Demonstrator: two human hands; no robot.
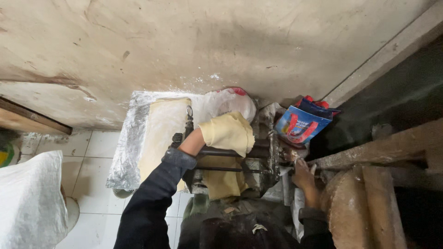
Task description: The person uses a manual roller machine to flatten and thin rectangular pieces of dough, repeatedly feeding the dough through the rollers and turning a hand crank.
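Big grey metal roller machine (258,157) sits in front of me, w/ a flour-dusted metal tray (124,152) at its far side holding a long pale dough strip (161,133). The folded pale-yellow dough sheet (228,133) drapes over the machine's top bar. My left hand (194,140) is under it, grip hidden, can't tell. Dough looks soft, floppy, tear-prone; I'd support it flat from below, not pinch edges. Right hand (302,177) rests on the machine's side, fingers loose.

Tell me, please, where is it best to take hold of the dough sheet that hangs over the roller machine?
Likely the folded top of the dough sheet, from above: it drapes over the machine's bar, edges hanging free. The left hand is already under that fold.
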